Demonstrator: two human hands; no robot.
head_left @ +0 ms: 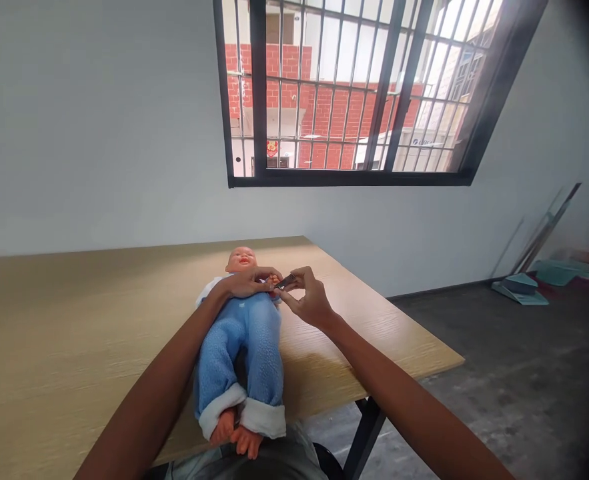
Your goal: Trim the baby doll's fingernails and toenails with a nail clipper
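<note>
A baby doll (244, 333) in blue trousers with white cuffs lies on its back on the wooden table (74, 333), head toward the wall and bare feet at the front edge. My left hand (247, 283) reaches across its chest, fingers closed around the doll's hand (274, 280). Pinched between the thumb and fingers of my right hand (309, 300) is a small dark nail clipper (286, 282). Its tip is at the doll's fingers; whether it touches them I cannot tell.
A barred window (349, 87) is in the wall behind the table. The table's right edge drops to a dark floor (474, 360). A dustpan (521, 290) and long handles lean by the wall at the right. A black table leg (367, 433) stands below.
</note>
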